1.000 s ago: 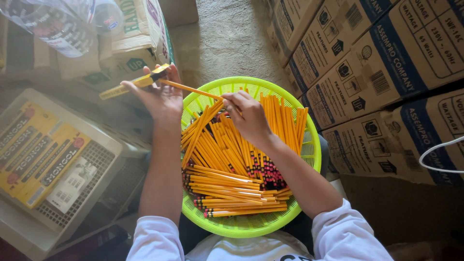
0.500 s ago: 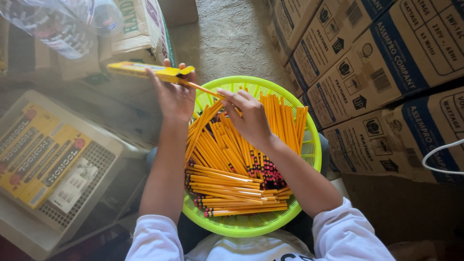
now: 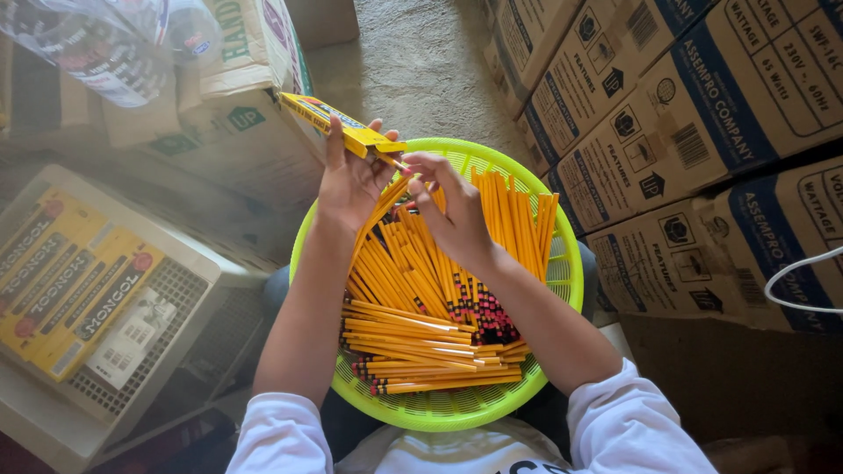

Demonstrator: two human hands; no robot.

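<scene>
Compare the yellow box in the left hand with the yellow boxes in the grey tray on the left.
The yellow box is single, held in the air by the left hand and tilted over the green basket; the yellow boxes in the tray lie flat, packed side by side. The held box has its end open toward the right hand; the tray boxes look closed. Both are long, flat and yellow.

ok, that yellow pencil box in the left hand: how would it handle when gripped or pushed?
The pencil box looks like thin card, so probably light and crushable under a hard squeeze. Long and slim in the left hand, it may twist or sag. Its flat sides suggest sliding, not rolling, unlike the pencils in the basket.
</scene>
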